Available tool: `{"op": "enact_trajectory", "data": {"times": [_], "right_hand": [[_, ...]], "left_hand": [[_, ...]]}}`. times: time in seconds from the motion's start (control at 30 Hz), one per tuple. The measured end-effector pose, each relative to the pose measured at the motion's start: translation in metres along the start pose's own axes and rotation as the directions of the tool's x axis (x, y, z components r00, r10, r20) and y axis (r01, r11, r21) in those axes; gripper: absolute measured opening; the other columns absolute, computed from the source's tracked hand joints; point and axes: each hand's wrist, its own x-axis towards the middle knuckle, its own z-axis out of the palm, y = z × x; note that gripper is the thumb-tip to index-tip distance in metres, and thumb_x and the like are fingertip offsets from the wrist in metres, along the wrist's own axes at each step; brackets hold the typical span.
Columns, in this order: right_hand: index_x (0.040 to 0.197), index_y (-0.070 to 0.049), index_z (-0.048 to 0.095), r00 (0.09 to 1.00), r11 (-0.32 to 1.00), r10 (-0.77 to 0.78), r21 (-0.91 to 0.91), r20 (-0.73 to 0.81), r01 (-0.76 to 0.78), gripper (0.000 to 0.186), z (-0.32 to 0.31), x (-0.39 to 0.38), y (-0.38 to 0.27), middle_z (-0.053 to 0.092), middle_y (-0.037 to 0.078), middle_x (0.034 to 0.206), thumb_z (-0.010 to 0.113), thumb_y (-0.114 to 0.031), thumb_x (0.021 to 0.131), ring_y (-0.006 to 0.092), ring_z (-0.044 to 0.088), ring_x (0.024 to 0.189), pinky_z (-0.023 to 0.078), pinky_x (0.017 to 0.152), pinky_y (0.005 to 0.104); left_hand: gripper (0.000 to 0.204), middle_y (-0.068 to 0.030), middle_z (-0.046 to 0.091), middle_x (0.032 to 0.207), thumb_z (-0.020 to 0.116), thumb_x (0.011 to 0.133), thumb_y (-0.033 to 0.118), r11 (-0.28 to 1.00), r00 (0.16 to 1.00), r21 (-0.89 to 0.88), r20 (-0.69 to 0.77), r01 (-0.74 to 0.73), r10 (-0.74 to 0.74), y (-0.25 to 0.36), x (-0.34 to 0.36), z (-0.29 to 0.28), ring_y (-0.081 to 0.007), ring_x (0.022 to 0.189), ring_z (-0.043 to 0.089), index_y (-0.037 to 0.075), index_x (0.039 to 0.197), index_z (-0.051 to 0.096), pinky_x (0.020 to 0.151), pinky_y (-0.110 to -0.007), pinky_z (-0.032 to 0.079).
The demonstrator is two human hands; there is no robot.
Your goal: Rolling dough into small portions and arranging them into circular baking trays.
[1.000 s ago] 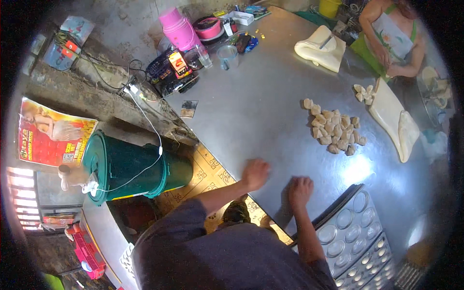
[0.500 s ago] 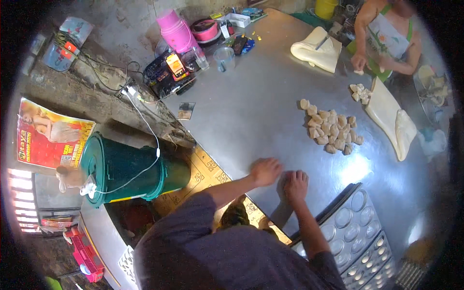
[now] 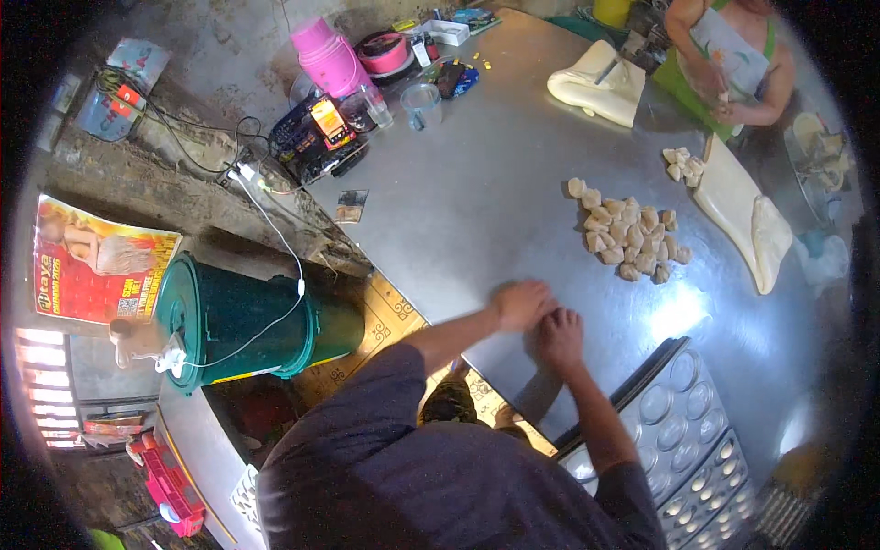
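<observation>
My left hand [image 3: 522, 306] and my right hand [image 3: 560, 339] are side by side, low over the metal table [image 3: 431, 229] near its front edge. Both have their fingers curled downward, and whatever lies beneath the palms is hidden. Beyond them, to the right, sits a loose heap of cut dough pieces [image 3: 628, 234]. A smaller cluster of dough pieces [image 3: 682, 166] rests beside a long flat slab of dough [image 3: 741, 213]. Near my right forearm are round-cupped baking trays [image 3: 674, 403], with small pale dough balls [image 3: 724, 477] in the nearer ones.
Across the table stands a co-worker [image 3: 729, 69] in a green-edged apron, near a folded dough sheet [image 3: 600, 82]. A clear plastic cup [image 3: 422, 105], a lit phone [image 3: 330, 119] and a pink jug [image 3: 327, 60] occupy the far left. A green lidded bin [image 3: 243, 316] stands left of me.
My left hand has moved right and slightly up, closing in on my right hand, which has risen a little. The co-worker's hands have drawn together in front of the apron, away from the small dough cluster.
</observation>
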Motion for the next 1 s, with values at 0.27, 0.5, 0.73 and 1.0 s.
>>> {"op": "enact_trajectory", "data": {"times": [0.27, 0.5, 0.73, 1.0], "right_hand": [[0.096, -0.005, 0.056, 0.941, 0.945, 0.326, -0.041, 0.088, -0.323, 0.023, -0.025, -0.068, -0.020, 0.051, 0.012, 0.092, 0.056, -0.021, 0.079, 0.0324, 0.049, 0.094, 0.040, 0.083, 0.0454], [0.096, -0.004, 0.057, 0.990, 0.992, 0.101, -0.091, 0.103, -0.092, 0.024, -0.014, 0.014, 0.001, 0.053, 0.015, 0.104, 0.053, -0.018, 0.078, 0.0326, 0.049, 0.095, 0.039, 0.086, 0.0437], [0.088, -0.005, 0.056, 0.969, 0.969, 0.241, -0.046, -0.063, -0.244, 0.014, 0.009, -0.077, -0.009, 0.051, 0.014, 0.089, 0.055, -0.015, 0.078, 0.0333, 0.048, 0.087, 0.039, 0.079, 0.0467], [0.089, -0.005, 0.056, 0.997, 0.992, 0.079, 0.099, -0.024, -0.076, 0.014, -0.037, 0.014, -0.008, 0.053, 0.015, 0.087, 0.052, -0.012, 0.078, 0.0345, 0.050, 0.088, 0.040, 0.078, 0.0447]], "left_hand": [[0.030, -0.0175, 0.058, 0.102, 0.052, 0.084, 0.022, 0.883, 0.927, 0.435, -0.374, 0.176, -0.001, -0.040, -0.125, 0.052, -0.0353, 0.098, 0.055, 0.003, 0.106, 0.055, 0.089, -0.048, 0.042], [0.028, -0.0146, 0.056, 0.102, 0.054, 0.081, 0.019, 0.980, 0.991, 0.192, -0.116, -0.042, 0.065, -0.030, -0.017, 0.013, -0.0325, 0.102, 0.052, 0.005, 0.105, 0.057, 0.090, -0.046, 0.041], [0.030, -0.0179, 0.058, 0.104, 0.050, 0.085, 0.020, 0.933, 0.926, 0.267, -0.349, 0.243, -0.142, -0.024, -0.121, 0.040, -0.0347, 0.102, 0.053, 0.001, 0.108, 0.057, 0.090, -0.047, 0.042], [0.024, -0.0152, 0.060, 0.097, 0.050, 0.080, 0.015, 0.979, 0.966, 0.193, -0.258, 0.059, -0.007, -0.034, -0.022, -0.008, -0.0321, 0.096, 0.056, 0.001, 0.098, 0.056, 0.086, -0.045, 0.044]]}}
